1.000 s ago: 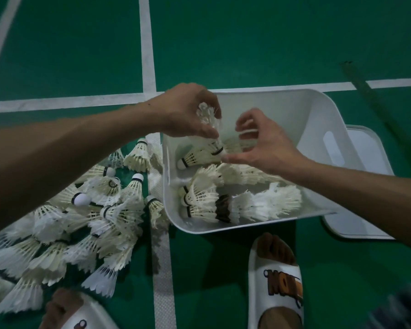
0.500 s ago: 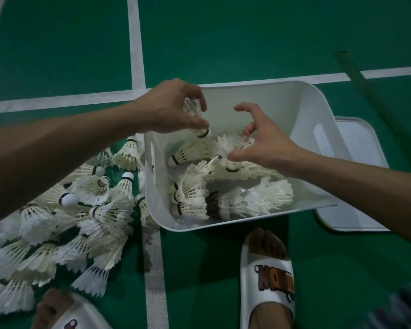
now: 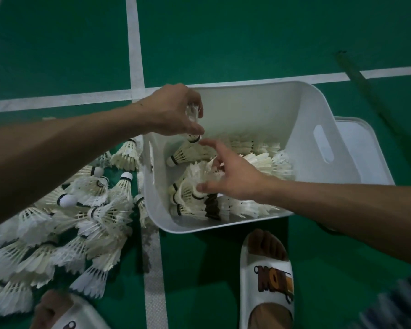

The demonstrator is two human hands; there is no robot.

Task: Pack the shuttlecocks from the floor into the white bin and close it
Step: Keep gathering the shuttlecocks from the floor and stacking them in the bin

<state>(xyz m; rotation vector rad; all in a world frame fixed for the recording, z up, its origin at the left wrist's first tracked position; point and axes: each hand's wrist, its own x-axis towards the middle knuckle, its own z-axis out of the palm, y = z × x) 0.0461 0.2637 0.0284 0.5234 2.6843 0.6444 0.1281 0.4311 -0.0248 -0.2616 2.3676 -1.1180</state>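
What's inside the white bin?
Feather shuttlecocks lie piled in the white bin. The right hand covers some, and the pile hides most of the bin's floor.

Dim, flat and greenish; soft shadow just nearside of the white bin (image 3: 247,108); blurred and stretched far from it.

The bin (image 3: 259,108) is open on top, and its far part shows bare wall above the shuttlecocks (image 3: 263,160) heaped in its near and middle part. The left hand (image 3: 173,110), pinching a shuttlecock (image 3: 192,112), blocks the far-left corner, and the right hand (image 3: 235,179) spreads over the middle. A pile (image 3: 86,210) crowds the bin's left wall, the lid (image 3: 361,143) lies just beside its right wall, and a sandal (image 3: 266,276) stands near the front rim. Bare floor (image 3: 223,32) lies beyond, and a pole (image 3: 356,77) slants at far right.
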